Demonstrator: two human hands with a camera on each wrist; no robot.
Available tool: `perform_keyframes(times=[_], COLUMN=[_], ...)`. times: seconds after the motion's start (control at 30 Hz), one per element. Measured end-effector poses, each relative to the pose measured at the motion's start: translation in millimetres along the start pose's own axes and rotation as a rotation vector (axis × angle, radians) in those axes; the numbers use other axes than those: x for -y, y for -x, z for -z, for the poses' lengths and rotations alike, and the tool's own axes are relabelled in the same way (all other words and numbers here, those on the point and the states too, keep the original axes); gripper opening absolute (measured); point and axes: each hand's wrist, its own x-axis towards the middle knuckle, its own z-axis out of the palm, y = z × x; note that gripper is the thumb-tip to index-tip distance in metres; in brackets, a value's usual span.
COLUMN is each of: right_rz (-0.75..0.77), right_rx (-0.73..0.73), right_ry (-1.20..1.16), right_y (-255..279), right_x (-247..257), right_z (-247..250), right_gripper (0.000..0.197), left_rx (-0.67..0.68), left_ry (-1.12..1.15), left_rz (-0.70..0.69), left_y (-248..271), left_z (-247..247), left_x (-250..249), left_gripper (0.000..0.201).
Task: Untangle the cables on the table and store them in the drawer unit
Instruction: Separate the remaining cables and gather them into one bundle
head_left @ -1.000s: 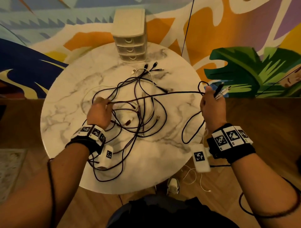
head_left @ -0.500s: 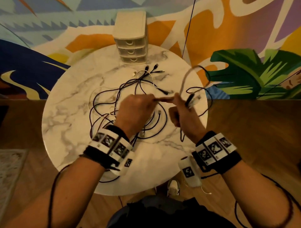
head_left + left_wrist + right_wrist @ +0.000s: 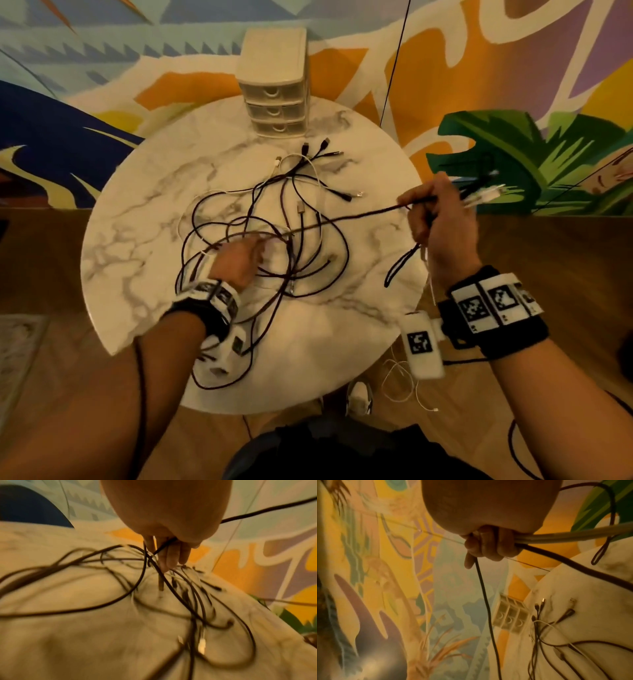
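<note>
A tangle of black cables [image 3: 291,260] with a white cable [image 3: 310,163] lies in the middle of the round marble table [image 3: 137,257]. My left hand [image 3: 260,245] sits low over the tangle and pinches one black cable [image 3: 359,215]; the left wrist view shows that cable passing between the left hand [image 3: 169,557] fingers. The cable runs taut to my right hand [image 3: 421,205], raised over the table's right edge. In the right wrist view the right hand [image 3: 484,546] grips it in a fist together with black and white cable ends. The cream three-drawer unit [image 3: 275,92], drawers closed, stands at the table's far edge.
Loose plug ends [image 3: 322,145] fan out just in front of the drawer unit [image 3: 510,619]. A white cable [image 3: 404,387] and a shoe [image 3: 359,397] are on the wooden floor under the table's near right edge. A thin dark cord [image 3: 394,68] hangs along the painted wall behind.
Half a second ago both hands met over the middle of the table. The right hand has pulled away to the right, the left has dropped to the tangle, and the black cable is stretched between them.
</note>
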Motion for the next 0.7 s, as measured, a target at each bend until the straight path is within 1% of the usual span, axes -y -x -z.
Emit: perform_keyframes(times=[0.07,0.1,0.13,0.2,0.23,0.27,0.3,0.37,0.4,0.43,0.5,0.57,0.63,0.7], right_rz=[0.026,0.029,0.015,-0.052,-0.093,-0.130,-0.158,-0.183,-0.187,-0.189,-0.196,-0.211,-0.265,-0.314], right_rx=[-0.077,-0.100,-0.115,-0.122,-0.118,-0.102,-0.075,-0.011,0.027,0.082,0.227,0.333,0.355,0.357], right_ry=[-0.079,-0.107,-0.110,-0.050,-0.002,0.043,0.080,0.131,0.158,0.189,0.265,0.324,0.293,0.205], right_y=[-6,-8,-9,-6,-3,2,6,16,21,25,35,41,41,40], right_x=[6,6,4,-5,-12,-18,-24,-32,-35,-36,-40,-43,-44,-42], right_z=[9,14,17,21,22,23,23,18,14,6,-14,-33,-47,-53], right_gripper=[0.058,0.058,0.059,0.061,0.061,0.062,0.061,0.059,0.058,0.058,0.057,0.059,0.062,0.053], left_rx=[-0.194,-0.228,-0.190,-0.002,0.039,0.010,-0.073,-0.269,-0.335,-0.370,-0.350,-0.245,-0.166,-0.128], left_ry=[0.000,-0.010,-0.034,-0.100,-0.105,-0.085,-0.045,0.022,0.052,0.078,0.080,0.036,0.045,0.083], left_rz=[-0.022,-0.038,-0.029,0.057,0.099,0.125,0.119,0.024,-0.022,-0.059,-0.116,-0.195,-0.290,-0.325], left_y=[-16,-20,-23,-20,-17,-16,-16,-16,-14,-10,6,25,41,46], left_z=[19,22,21,10,7,7,11,26,33,38,40,33,23,9], left_x=[10,13,17,21,20,18,13,-4,-15,-28,-59,-89,-102,-101], left_gripper=[0.021,0.022,0.024,0.029,0.031,0.033,0.033,0.033,0.033,0.032,0.028,0.025,0.025,0.024])
